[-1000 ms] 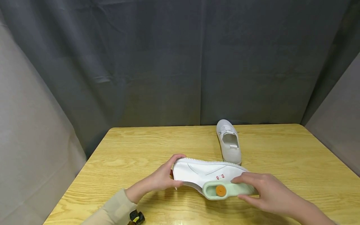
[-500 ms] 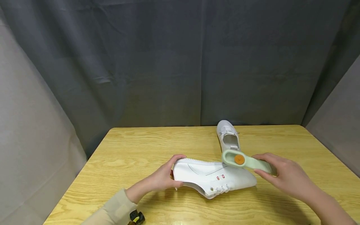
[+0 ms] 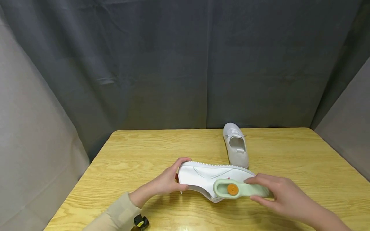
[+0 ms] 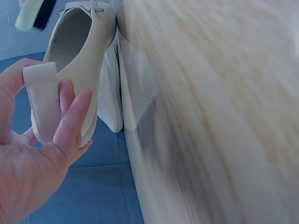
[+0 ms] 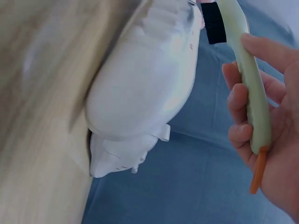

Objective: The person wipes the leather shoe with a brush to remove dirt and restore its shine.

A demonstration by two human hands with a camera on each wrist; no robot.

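A white shoe (image 3: 199, 176) lies tipped on its side, its toothed sole edge facing away from me and its opening toward me. My left hand (image 3: 169, 181) grips it at the heel; in the left wrist view the fingers bend round the heel beside a pale heel tab (image 4: 43, 93). My right hand (image 3: 277, 195) holds a pale green shoe brush (image 3: 248, 190) by its handle, with an orange knob in its hollow head. In the right wrist view, black bristles (image 5: 214, 23) face the shoe's upper with a small gap. From the head, the brush covers the lace area.
A second white shoe (image 3: 237, 150) stands upright just behind, toe toward the dark curtain (image 3: 162, 64). A small black object (image 3: 141, 222) shows by the left sleeve at the near edge of the wooden table (image 3: 130, 154).
The brush rose away over the sole edge to the right, then came back down in front of the shoe's side. My left hand and the gripped shoe have stayed almost still.
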